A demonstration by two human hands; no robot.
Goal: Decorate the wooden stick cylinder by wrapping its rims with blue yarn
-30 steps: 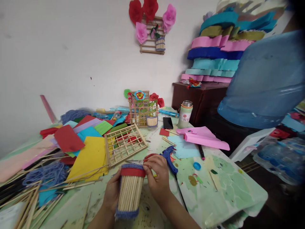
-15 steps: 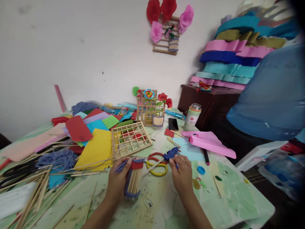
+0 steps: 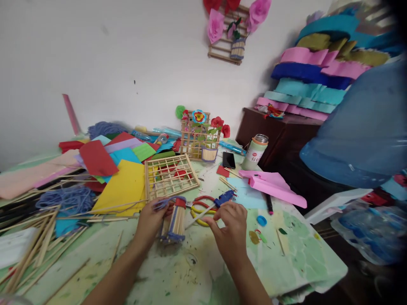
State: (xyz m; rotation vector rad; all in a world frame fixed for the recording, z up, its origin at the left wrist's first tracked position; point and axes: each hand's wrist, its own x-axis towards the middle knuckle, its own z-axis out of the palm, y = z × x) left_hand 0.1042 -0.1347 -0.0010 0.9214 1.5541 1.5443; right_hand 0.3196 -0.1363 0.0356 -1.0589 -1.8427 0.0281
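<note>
My left hand [image 3: 155,218] grips a small basket [image 3: 177,222] of upright wooden sticks, edged with blue yarn and topped by a red strip. Loose blue yarn trails over my fingers at its top. To the right, my right hand [image 3: 230,222] hovers over the table with thumb and index finger apart and nothing visible between them. Just beyond it lies a blue glue gun [image 3: 225,198] with a whitish stick pointing toward the basket. Scissors [image 3: 201,217] with red and yellow handle loops lie between the hands, partly under that stick.
A stick lattice frame [image 3: 171,176] lies behind my left hand. Coloured paper [image 3: 122,186], blue yarn [image 3: 66,199] and loose sticks [image 3: 41,245] crowd the left. Behind stand a flower-decorated lattice [image 3: 200,135] and a jar [image 3: 255,151]. Pink paper [image 3: 276,188] and a phone [image 3: 228,159] lie to the right.
My right hand's thumb and fingers have spread apart beside the glue gun. The basket has turned in my left hand and now shows more than one side. The whole view has shifted slightly.
</note>
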